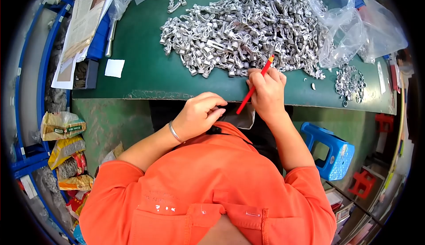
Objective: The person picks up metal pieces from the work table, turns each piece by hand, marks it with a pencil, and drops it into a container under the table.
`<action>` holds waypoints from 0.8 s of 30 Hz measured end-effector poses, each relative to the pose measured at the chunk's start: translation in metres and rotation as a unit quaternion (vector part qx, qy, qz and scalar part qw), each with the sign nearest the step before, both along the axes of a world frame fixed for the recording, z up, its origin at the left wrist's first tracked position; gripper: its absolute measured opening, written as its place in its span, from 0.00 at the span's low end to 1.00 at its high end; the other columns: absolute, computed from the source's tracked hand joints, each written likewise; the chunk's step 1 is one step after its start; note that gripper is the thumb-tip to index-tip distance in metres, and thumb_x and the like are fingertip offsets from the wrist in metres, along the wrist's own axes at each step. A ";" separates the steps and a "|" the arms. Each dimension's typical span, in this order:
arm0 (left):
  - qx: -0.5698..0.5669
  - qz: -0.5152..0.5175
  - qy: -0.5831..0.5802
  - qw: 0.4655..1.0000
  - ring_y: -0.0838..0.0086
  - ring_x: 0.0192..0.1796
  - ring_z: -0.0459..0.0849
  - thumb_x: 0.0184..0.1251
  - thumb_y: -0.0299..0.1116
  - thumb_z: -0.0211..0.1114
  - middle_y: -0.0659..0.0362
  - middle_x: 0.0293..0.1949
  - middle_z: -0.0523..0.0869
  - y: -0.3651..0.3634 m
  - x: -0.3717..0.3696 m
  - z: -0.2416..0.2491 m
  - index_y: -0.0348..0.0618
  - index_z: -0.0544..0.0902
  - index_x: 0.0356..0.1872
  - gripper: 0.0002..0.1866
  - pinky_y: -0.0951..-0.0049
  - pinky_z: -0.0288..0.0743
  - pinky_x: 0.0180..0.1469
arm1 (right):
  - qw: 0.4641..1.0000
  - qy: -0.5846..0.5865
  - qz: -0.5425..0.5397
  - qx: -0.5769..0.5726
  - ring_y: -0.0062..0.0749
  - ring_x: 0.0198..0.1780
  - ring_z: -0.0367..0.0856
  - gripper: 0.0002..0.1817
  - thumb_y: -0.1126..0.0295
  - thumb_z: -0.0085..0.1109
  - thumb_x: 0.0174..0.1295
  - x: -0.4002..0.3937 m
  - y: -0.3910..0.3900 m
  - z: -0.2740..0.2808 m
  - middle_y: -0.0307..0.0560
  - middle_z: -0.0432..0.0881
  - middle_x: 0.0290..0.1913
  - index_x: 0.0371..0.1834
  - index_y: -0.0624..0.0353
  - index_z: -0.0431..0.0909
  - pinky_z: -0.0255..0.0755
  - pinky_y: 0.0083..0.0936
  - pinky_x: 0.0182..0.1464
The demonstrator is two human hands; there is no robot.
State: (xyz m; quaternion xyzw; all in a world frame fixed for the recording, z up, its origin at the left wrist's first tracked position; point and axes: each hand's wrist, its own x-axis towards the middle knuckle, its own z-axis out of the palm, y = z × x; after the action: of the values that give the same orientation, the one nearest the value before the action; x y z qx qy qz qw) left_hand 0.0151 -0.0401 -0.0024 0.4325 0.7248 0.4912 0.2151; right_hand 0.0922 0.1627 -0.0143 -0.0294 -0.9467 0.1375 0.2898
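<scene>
My right hand (267, 91) is closed around a slim red stick-like tool (248, 98) with a yellow band near its upper end. That tool slants across the front edge of the table, its upper end over a heap of small metal loop-shaped fittings (212, 46). My left hand (201, 112), with a metal bangle at the wrist, is held just short of the table edge. Its fingers are curled towards the thumb, and whatever may be between them is hidden. The two hands are apart.
The green table (141, 72) carries clear plastic bags (338, 28), a small pile of metal rings (349, 83), a white paper square (114, 68) and papers (82, 28). A blue stool (334, 154) stands at right; packed sacks (66, 150) line the left shelf.
</scene>
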 end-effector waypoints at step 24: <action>0.133 0.062 -0.266 0.953 0.77 0.35 0.84 0.60 0.18 0.63 0.55 0.39 0.80 0.010 -0.001 0.012 0.29 0.77 0.46 0.13 0.80 0.80 0.38 | 0.643 -0.009 0.169 -0.746 0.25 0.35 0.80 0.10 0.83 0.51 0.63 0.025 -0.036 0.001 0.53 0.80 0.42 0.35 0.57 0.61 0.74 0.16 0.36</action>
State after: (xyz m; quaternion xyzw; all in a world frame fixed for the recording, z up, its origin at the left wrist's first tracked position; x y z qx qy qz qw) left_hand 0.0142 -0.0296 0.0093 0.2655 0.5952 0.6924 0.3097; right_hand 0.1172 0.1270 -0.0135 -0.0760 -0.5140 0.8440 0.1329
